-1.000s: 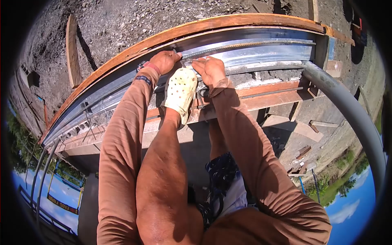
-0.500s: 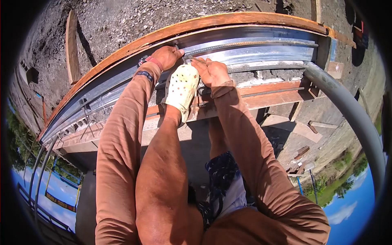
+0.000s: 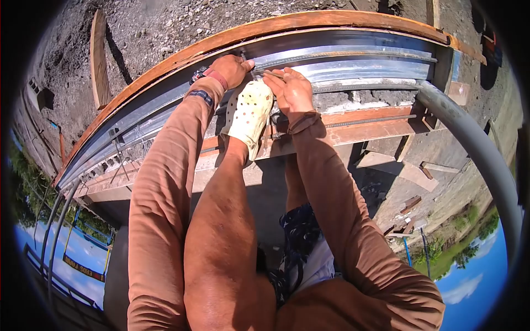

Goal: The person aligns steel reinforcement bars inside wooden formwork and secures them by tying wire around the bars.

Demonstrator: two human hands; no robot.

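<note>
My left hand [image 3: 231, 70] is closed at the upper ribbed steel bar [image 3: 348, 54], its thumb along the bar; whatever lies inside the fingers is hidden. Just to the right, my right hand [image 3: 292, 92] pinches a thin metal rod [image 3: 273, 74] between thumb and fingers. The rod's tip points toward the left hand, close to the bar. Between and below both hands, my foot in a pale perforated clog [image 3: 248, 113] rests on the form. A lower ribbed bar [image 3: 364, 87] runs behind the right hand.
An orange-brown wooden board [image 3: 309, 21] edges the far side of the shiny metal sheet [image 3: 381, 67]. A thick grey pipe [image 3: 469, 129] curves down on the right. Gravel and a loose plank [image 3: 99, 60] lie beyond. Wood scraps [image 3: 408, 205] are scattered at lower right.
The view has shifted slightly, so the form appears a little lower and to the right. My right hand has turned a little, its fingers more upright; both hands stay at the bar.
</note>
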